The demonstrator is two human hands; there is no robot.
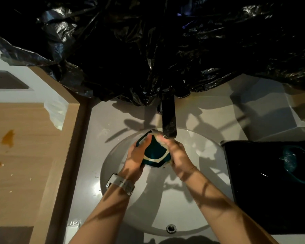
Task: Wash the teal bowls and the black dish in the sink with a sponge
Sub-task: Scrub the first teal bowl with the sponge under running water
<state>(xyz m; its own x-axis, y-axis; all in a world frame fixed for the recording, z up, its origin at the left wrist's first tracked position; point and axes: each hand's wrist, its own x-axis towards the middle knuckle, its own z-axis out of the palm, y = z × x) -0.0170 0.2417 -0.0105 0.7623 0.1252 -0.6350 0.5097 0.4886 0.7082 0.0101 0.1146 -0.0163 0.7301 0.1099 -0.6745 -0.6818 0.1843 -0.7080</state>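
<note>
While both hands meet over the white round sink (113,166) in the middle of the frame, a teal bowl (154,154) with a pale angular rim sits between them, tipped on its side just below the spout of the dark faucet (169,118). The left hand (136,155) curls its fingers around the bowl's left edge and holds it; a pale watch (121,184) is strapped to that wrist. The right hand (179,155) is closed against the bowl's right side, and a light, blurred patch at its fingertips near the spout looks like the sponge (159,137), though it is too indistinct to be sure how it is gripped.

At the right edge of the frame a black dish (253,182) lies on the counter just beside the sink, and a second teal bowl (292,162) rests in it, dimly lit. Crumpled black plastic sheeting (148,50) fills the upper part of the frame and hangs down to the base of the faucet. On the left, a wooden surface (21,155) carries an orange-brown stain (8,138) and a smaller spot below it. The sink's overflow hole (171,228) shows at the bottom centre.
</note>
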